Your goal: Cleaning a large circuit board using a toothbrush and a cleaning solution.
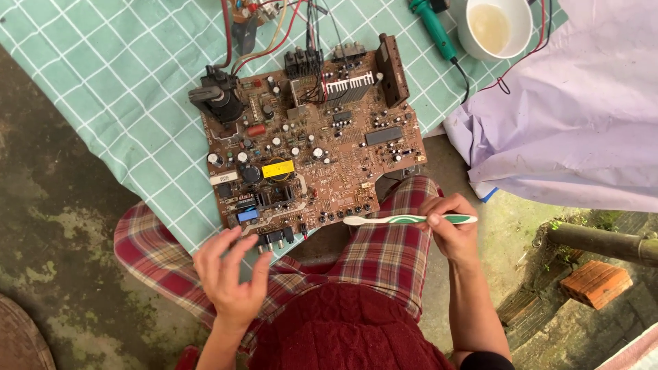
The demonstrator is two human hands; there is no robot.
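A desk under a green checked cloth (pixel 116 82) fills the frame from nine to twelve o'clock, and a pale lilac sheet (pixel 582 116) drapes over the two o'clock corner, its far side cut off by the frame edge. At the centre lies a large brown circuit board (pixel 315 137), tilted, its near edge overhanging the desk above the person's plaid-trousered knees (pixel 384 253). On the board, a yellow rectangular block (pixel 279 168) sits toward seven o'clock, a small blue block (pixel 247 214) lower still, a white label (pixel 224 177) at the nine o'clock edge, a black cylindrical part (pixel 218 99) at ten o'clock and a finned metal heat sink (pixel 349 85) at twelve; the printing is too small to read. Red and black wires run off the top edge, out of view. A white cup (pixel 499 27) of cloudy liquid stands at one o'clock, partly cropped, with a green-handled tool (pixel 433 27) just beside it. The right hand (pixel 452 229), at four o'clock, is clamped around a green-and-white toothbrush (pixel 404 219), whose head touches the board's near edge. The left hand (pixel 233 274), at seven o'clock, has its fingers spread apart, fingertips at the board's corner, gripping nothing. An orange brick (pixel 595 282) lies on the ground at four o'clock.
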